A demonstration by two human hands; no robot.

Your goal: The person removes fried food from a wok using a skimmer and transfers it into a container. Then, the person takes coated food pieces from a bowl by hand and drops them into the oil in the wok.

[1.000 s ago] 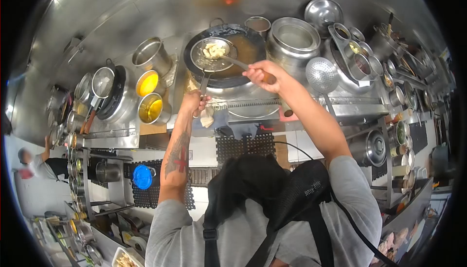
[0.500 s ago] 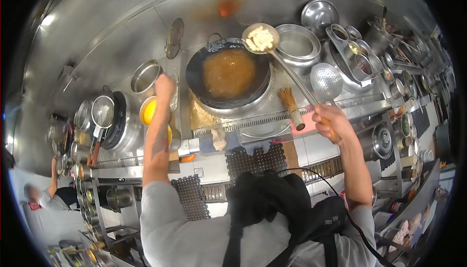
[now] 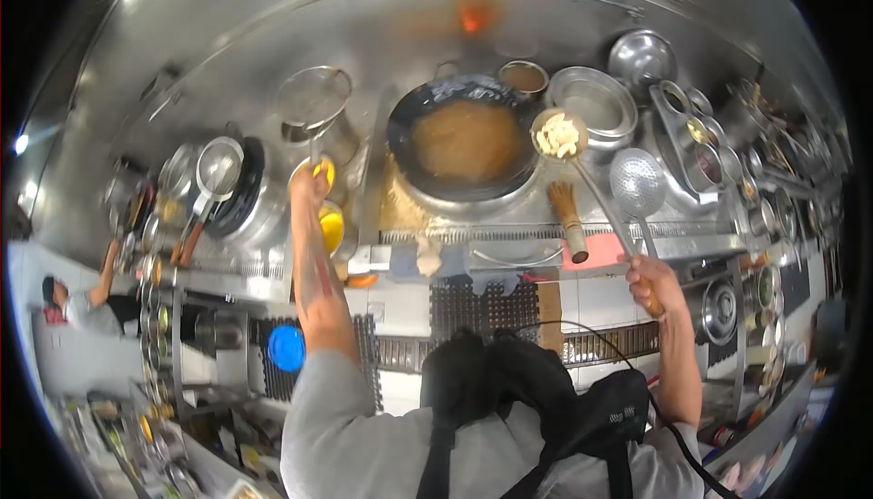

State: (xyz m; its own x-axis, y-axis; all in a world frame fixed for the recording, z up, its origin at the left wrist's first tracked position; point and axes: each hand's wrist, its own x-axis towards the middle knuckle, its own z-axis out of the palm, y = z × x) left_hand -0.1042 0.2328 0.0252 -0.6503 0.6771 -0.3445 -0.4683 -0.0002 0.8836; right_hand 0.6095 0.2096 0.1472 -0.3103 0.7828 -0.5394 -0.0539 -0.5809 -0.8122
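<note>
My left hand (image 3: 311, 184) is closed around the handle of a round fine-mesh strainer (image 3: 314, 96), held out above a metal pot at the left of the stove. Yellow liquid in a container (image 3: 331, 229) shows below that hand. My right hand (image 3: 653, 284) grips the wooden end of a long-handled ladle (image 3: 558, 134). Pale, chunky pieces (image 3: 556, 137) lie in its bowl, just right of a black wok (image 3: 405, 167). Brown liquid (image 3: 476, 140) sits in the wok.
A bamboo brush (image 3: 568, 221) and a perforated skimmer (image 3: 637, 182) rest right of the wok. Behind them stand a steel pot (image 3: 596, 103) and a rack of seasoning cups (image 3: 693, 140). Another strainer (image 3: 219, 169) lies at left. A co-worker (image 3: 86, 306) stands far left.
The strainer in my left hand has turned from nearly edge-on to flatter, over the pot. My right hand has drawn the ladle back slightly from the wok. The whole view has shifted.
</note>
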